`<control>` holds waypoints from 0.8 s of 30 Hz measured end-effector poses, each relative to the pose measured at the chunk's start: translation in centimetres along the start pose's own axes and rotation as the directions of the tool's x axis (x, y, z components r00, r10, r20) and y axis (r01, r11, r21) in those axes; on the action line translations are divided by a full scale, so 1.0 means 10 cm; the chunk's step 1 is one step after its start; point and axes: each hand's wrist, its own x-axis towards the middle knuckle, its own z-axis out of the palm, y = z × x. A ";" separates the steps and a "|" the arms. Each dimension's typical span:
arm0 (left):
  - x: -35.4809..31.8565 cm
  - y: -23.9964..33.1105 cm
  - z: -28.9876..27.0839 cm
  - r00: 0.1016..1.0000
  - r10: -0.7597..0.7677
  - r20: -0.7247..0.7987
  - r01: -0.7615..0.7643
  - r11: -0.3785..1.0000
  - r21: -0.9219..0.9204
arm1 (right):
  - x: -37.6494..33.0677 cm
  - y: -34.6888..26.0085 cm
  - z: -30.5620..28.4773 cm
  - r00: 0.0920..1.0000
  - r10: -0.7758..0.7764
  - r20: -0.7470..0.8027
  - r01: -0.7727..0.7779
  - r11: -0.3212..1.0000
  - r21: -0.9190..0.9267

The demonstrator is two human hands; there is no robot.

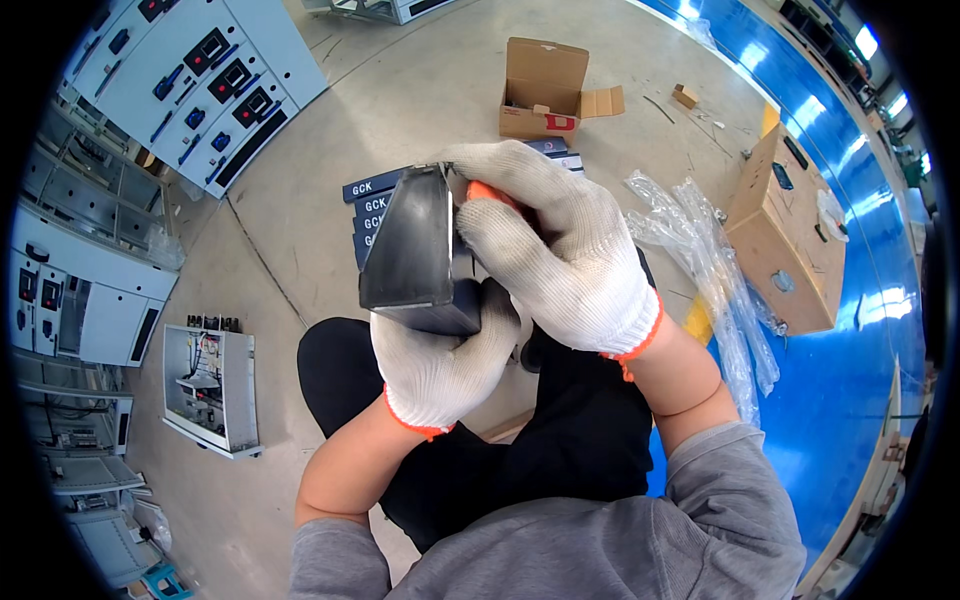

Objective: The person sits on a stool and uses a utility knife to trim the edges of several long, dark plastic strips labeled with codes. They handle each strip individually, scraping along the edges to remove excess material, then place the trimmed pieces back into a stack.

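Note:
A dark, box-like metal piece (408, 240) with a slanted end is held up before me, its pale edge running down the right side. My left hand (440, 372), in a white knit glove with an orange cuff, grips it from below, thumb along its lower right. My right hand (570, 240), gloved alike, is closed around a small orange object (492, 194) at the piece's upper right edge. Most of that object is hidden by the fingers, so its kind cannot be made out. Behind the piece lies a stack of dark blue strips (374, 186) with white lettering.
An open cardboard box (540, 122) stands ahead on the concrete floor. Clear plastic wrap (715, 280) and a wooden crate (790, 235) are at right. A small open cabinet unit (210, 390) sits at left, with tall grey switch cabinets (290, 60) beyond.

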 end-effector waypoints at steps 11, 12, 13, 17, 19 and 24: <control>0.10 0.13 0.15 0.992 -0.014 -0.129 0.012 1.000 -0.019 | 0.03 0.06 -0.08 0.984 0.178 0.012 -0.177 0.965 0.193; 0.11 0.13 0.18 0.988 -0.025 -0.154 0.017 0.998 -0.056 | 0.03 0.05 -0.10 0.981 0.191 0.019 -0.191 0.959 0.211; 0.11 0.13 0.20 0.983 -0.037 -0.179 0.021 0.995 -0.094 | 0.03 0.03 -0.11 0.979 0.203 0.025 -0.203 0.952 0.227; 0.08 0.12 0.16 0.988 -0.017 -0.154 0.010 0.999 -0.042 | 0.04 0.07 -0.14 0.992 0.119 0.031 -0.123 0.973 0.197; 0.09 0.09 0.12 0.992 0.043 -0.117 -0.047 0.998 -0.030 | 0.05 0.06 -0.16 0.994 0.108 0.015 -0.108 0.968 0.225; 0.09 0.16 0.14 0.997 -0.028 -0.076 0.016 0.987 -0.161 | 0.03 0.08 -0.22 0.999 0.023 -0.049 -0.012 0.978 0.207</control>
